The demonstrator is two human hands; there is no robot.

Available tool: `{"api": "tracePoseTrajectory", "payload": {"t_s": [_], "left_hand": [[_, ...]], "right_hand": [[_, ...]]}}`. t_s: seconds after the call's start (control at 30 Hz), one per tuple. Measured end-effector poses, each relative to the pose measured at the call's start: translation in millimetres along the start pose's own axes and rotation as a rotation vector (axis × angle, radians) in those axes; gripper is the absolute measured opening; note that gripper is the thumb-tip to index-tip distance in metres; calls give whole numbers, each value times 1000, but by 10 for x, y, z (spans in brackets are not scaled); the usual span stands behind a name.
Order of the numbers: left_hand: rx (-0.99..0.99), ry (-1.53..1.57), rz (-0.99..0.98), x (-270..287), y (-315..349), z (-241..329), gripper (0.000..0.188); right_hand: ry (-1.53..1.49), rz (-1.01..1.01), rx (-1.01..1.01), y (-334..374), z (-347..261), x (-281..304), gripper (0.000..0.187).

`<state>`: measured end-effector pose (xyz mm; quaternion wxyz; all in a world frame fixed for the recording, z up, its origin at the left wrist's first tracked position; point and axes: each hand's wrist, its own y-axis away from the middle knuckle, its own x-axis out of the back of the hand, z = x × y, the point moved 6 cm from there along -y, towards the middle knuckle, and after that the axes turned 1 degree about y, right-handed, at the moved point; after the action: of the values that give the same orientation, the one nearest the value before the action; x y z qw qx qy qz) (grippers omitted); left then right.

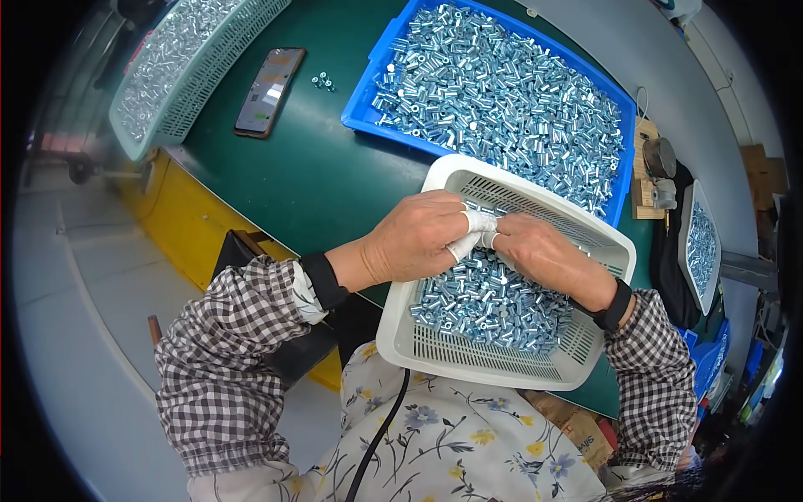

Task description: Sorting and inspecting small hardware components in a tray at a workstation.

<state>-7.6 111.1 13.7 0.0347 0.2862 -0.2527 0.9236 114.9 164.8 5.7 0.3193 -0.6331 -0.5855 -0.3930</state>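
Note:
My left hand point(414, 238) and my right hand point(544, 255) meet above the white slotted basket point(400, 339). White coverings wrap several of my fingertips, which press together in a pinch. Whatever they hold, if anything, is hidden between them. Below, small silvery metal sleeves point(493, 305), some with a flange, lie heaped in the basket. Just beyond it, a shallow blue tray point(361, 117) is filled with similar shiny metal pieces point(502, 92).
A phone point(270, 92) lies on the green tabletop point(326, 167), beside a few loose metal pieces point(323, 82). A pale green basket point(188, 96) of small parts stands at far left. Rightward are a wooden block point(642, 180) and a white tray point(693, 272) of parts.

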Motion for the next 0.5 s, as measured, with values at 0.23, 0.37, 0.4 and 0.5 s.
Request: {"api": "tracePoseTrajectory", "payload": {"t_s": [0.23, 0.37, 0.4, 0.5], "left_hand": [[-6, -7, 14, 14, -17, 20, 22], [-18, -23, 7, 6, -7, 14, 21], [-16, -24, 8, 8, -2, 14, 21], [-4, -8, 10, 10, 3, 12, 22]], "right_hand": [[5, 23, -11, 6, 26, -93, 3], [40, 20, -5, 26, 16, -81, 5], [44, 18, -9, 32, 5, -59, 5], [49, 5, -10, 27, 7, -43, 5]]}}
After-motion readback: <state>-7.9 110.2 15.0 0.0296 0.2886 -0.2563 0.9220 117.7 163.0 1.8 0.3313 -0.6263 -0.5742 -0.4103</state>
